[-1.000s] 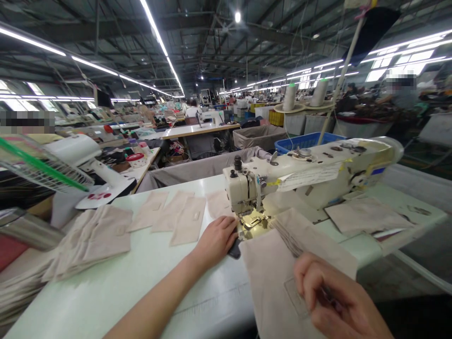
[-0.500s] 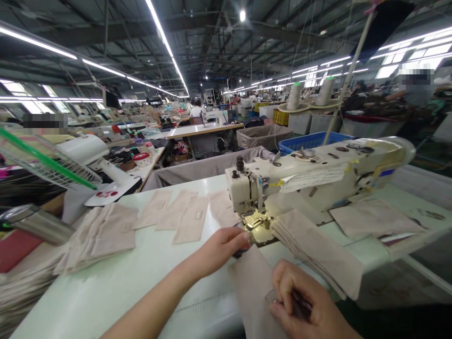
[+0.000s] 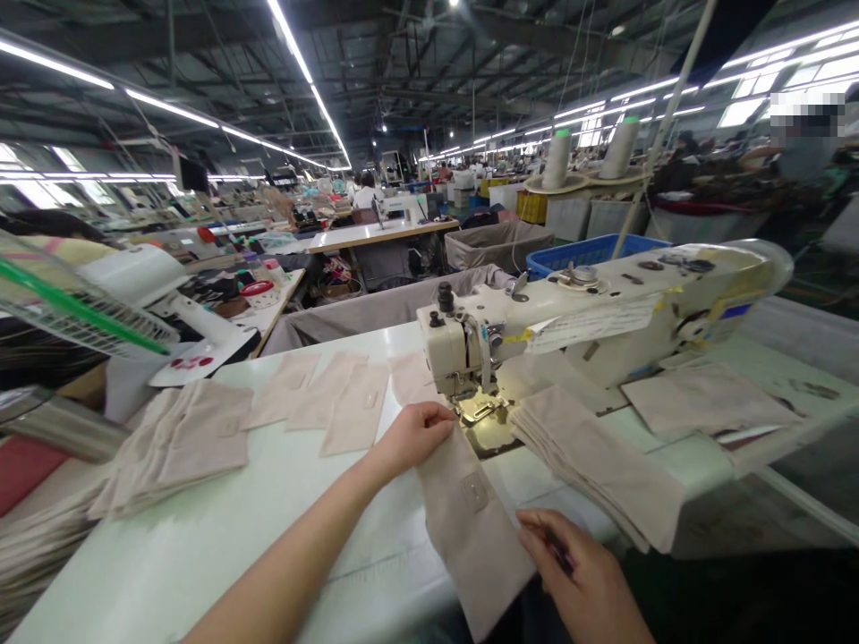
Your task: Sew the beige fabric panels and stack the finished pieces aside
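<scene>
Currently, left hand [image 3: 414, 436] pinches top of beige panel [image 3: 466, 541] beside sewing machine [image 3: 604, 288]; right hand [image 3: 581, 568], fingers curled, touches panel edge nearer viewer than machine, grip unclear.

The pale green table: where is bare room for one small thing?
Bare: the wide patch between the left forearm and stacked cloths; narrower one between forearm and held cloth. Crowded: beside the sewing machine, where a cloth pile lies.

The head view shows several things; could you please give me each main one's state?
Left hand: pinching the cloth
Right hand: curled at the cloth's right edge
Cloth: near end overhanging the table
Cloth stack beside needle: layered, overhanging the table
Sewing machine: needle area lit
Thread cones: upright
</scene>
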A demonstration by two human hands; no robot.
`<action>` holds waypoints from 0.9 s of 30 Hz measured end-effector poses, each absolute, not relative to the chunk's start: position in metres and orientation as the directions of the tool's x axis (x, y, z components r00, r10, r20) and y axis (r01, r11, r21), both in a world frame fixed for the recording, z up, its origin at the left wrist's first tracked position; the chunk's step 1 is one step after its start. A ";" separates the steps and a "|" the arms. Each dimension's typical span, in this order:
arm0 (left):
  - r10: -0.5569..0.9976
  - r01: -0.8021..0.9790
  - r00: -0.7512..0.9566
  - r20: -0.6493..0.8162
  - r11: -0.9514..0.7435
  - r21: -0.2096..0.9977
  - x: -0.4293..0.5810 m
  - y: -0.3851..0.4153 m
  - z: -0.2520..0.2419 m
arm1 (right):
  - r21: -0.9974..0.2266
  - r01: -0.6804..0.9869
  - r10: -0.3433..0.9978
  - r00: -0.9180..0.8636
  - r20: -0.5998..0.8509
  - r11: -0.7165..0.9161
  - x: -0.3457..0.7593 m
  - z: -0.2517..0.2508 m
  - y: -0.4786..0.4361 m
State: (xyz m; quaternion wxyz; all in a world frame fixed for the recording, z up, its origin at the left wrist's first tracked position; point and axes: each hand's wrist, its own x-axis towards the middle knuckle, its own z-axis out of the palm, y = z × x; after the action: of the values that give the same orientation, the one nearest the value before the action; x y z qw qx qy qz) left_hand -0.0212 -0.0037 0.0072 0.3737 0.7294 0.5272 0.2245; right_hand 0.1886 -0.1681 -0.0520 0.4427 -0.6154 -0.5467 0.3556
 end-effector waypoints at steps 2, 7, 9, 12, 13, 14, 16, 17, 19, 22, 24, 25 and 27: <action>0.935 0.618 0.350 -0.059 -0.183 0.765 -0.020 -0.001 0.004 | -0.930 0.368 0.983 0.173 0.060 -0.008 0.187 -0.054 -0.168; 0.943 0.700 0.332 0.000 -0.246 0.671 -0.014 -0.002 0.003 | -0.901 0.434 0.989 0.128 0.080 0.016 0.186 -0.057 -0.169; 0.951 0.750 0.307 0.045 -0.271 0.604 -0.009 -0.005 0.002 | -0.871 0.486 0.988 0.080 0.129 0.075 0.188 -0.057 -0.171; 0.959 0.808 0.264 0.099 -0.276 0.520 -0.003 -0.007 -0.002 | -0.823 0.519 0.970 -0.047 0.239 0.228 0.192 -0.056 -0.172; 0.961 0.820 0.256 0.105 -0.273 0.503 -0.002 -0.007 -0.003 | -0.806 0.519 0.957 -0.096 0.275 0.283 0.194 -0.057 -0.172; 0.962 0.828 0.253 0.107 -0.272 0.490 -0.001 -0.006 -0.004 | -0.788 0.519 0.943 -0.143 0.301 0.330 0.196 -0.057 -0.171; 0.961 0.839 0.256 0.106 -0.275 0.470 -0.001 -0.004 -0.005 | -0.748 0.523 0.913 -0.238 0.332 0.409 0.199 -0.058 -0.170; 0.960 0.843 0.258 0.106 -0.277 0.462 -0.001 -0.003 -0.005 | -0.721 0.531 0.895 -0.288 0.341 0.445 0.200 -0.060 -0.169; 0.962 0.851 0.253 0.107 -0.274 0.449 -0.001 -0.001 -0.005 | -0.647 0.569 0.861 -0.364 0.354 0.507 0.201 -0.061 -0.167; 0.967 0.860 0.230 0.107 -0.253 0.443 0.000 0.002 -0.004 | -0.511 0.658 0.832 -0.413 0.369 0.553 0.199 -0.062 -0.164; 0.972 0.862 0.216 0.097 -0.236 0.449 0.001 0.004 -0.005 | -0.449 0.688 0.819 -0.437 0.371 0.570 0.198 -0.062 -0.162; 0.974 0.862 0.210 0.090 -0.228 0.453 0.001 0.005 -0.005 | -0.433 0.692 0.814 -0.450 0.367 0.577 0.197 -0.061 -0.162; 0.976 0.861 0.201 0.079 -0.215 0.460 0.001 0.008 -0.006 | -0.422 0.696 0.812 -0.456 0.365 0.581 0.195 -0.062 -0.161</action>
State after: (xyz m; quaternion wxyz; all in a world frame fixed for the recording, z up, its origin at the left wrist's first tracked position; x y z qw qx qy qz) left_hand 0.0011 0.0080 -0.0061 0.1596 0.7584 0.6058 0.1799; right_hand 0.1954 -0.1606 -0.0624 0.2712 -0.4454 -0.8466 0.1063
